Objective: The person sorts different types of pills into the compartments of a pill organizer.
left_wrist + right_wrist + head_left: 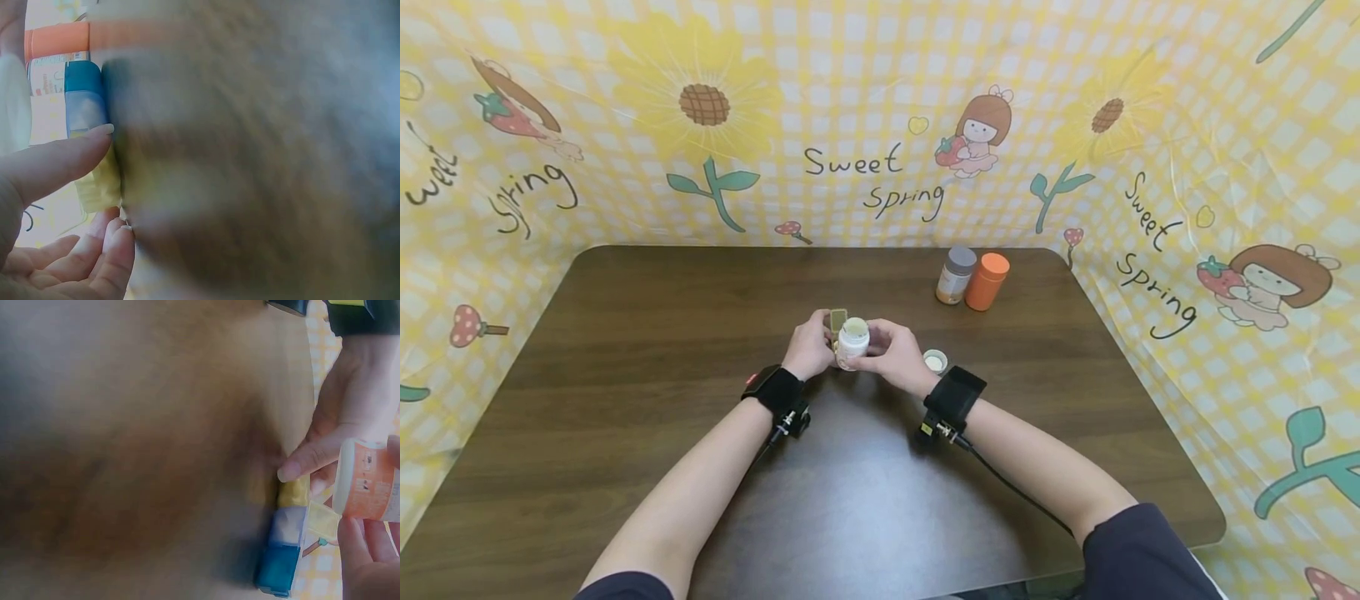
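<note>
My right hand (pixel 895 357) grips an uncapped white pill bottle (pixel 852 348) with an orange label (pixel 369 481), its open mouth facing up. Beside it, my left hand (pixel 808 346) holds a small pill organizer at its yellow end compartment (pixel 294 492), thumb on one side and fingers opposite. A pale middle compartment (pixel 289 525) and a blue end compartment (pixel 278 569) make up the rest of the organizer. The yellow lid (pixel 838 319) stands open next to the bottle's mouth. In the head view the bottle hides most of the organizer.
A white bottle cap (pixel 935 361) lies on the brown table (pixel 700 292), just right of my right hand. Farther back stand a grey-capped bottle (pixel 956 277) and an orange bottle (pixel 987 283), side by side. A yellow checked cloth (pixel 865 100) hangs around the table.
</note>
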`<state>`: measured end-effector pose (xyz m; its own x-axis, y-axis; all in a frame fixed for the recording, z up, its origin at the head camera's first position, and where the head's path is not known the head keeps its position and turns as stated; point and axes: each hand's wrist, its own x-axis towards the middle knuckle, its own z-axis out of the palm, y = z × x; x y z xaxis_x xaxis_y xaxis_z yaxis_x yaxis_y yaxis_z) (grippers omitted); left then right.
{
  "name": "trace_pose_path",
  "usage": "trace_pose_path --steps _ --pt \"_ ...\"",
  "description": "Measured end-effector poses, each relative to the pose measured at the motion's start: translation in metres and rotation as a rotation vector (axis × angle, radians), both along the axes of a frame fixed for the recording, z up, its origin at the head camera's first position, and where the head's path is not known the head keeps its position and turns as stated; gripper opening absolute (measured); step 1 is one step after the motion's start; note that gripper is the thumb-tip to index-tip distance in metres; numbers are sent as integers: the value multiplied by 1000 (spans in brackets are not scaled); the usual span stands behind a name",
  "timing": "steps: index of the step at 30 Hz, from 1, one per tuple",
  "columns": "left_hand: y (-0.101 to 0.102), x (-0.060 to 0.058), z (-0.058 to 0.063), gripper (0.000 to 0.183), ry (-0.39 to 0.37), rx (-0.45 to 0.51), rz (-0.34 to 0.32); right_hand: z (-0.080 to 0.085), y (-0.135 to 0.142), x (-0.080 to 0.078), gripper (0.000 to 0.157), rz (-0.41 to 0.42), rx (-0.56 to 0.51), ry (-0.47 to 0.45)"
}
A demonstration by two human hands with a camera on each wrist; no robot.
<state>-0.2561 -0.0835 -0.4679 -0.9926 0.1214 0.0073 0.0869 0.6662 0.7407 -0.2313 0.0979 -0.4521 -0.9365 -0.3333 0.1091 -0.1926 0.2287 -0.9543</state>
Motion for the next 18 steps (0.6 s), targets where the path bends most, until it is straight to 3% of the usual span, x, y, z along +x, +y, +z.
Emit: trace_pose_path --steps 10,15,18 --pt "-6 12 6 93 -35 -89 -33 -7 13 30 54 119 123 43" --pt "-9 39 21 84 6 -263 -120 -10 14 40 53 137 163 68" --pt "-7 59 33 76 10 -317 -179 -12 16 43 53 132 192 80"
